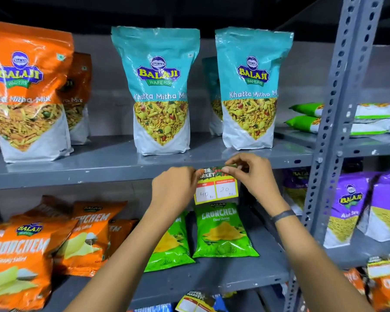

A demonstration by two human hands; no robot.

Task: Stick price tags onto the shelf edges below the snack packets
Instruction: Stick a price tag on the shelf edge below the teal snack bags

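A yellow-edged price tag (pixel 216 190) with "40" and "20" written on it hangs against the front edge of the grey upper shelf (pixel 99 174), below two teal Khatta Mitha Mix packets (pixel 161 91). My left hand (pixel 175 188) pinches the tag's top left corner. My right hand (pixel 251 172) pinches its top right part, where the printed header strip is bent forward. Both hands touch the shelf edge. The tag's lower half covers the top of a green Crunchem packet (pixel 222 230).
An orange mix packet (pixel 28 91) stands at the left of the upper shelf. Orange Crunchem bags (pixel 25 257) fill the lower left. A perforated steel upright (pixel 338 122) rises at right, with purple packets (pixel 349 206) beyond. Other tags (pixel 195 302) hang lower down.
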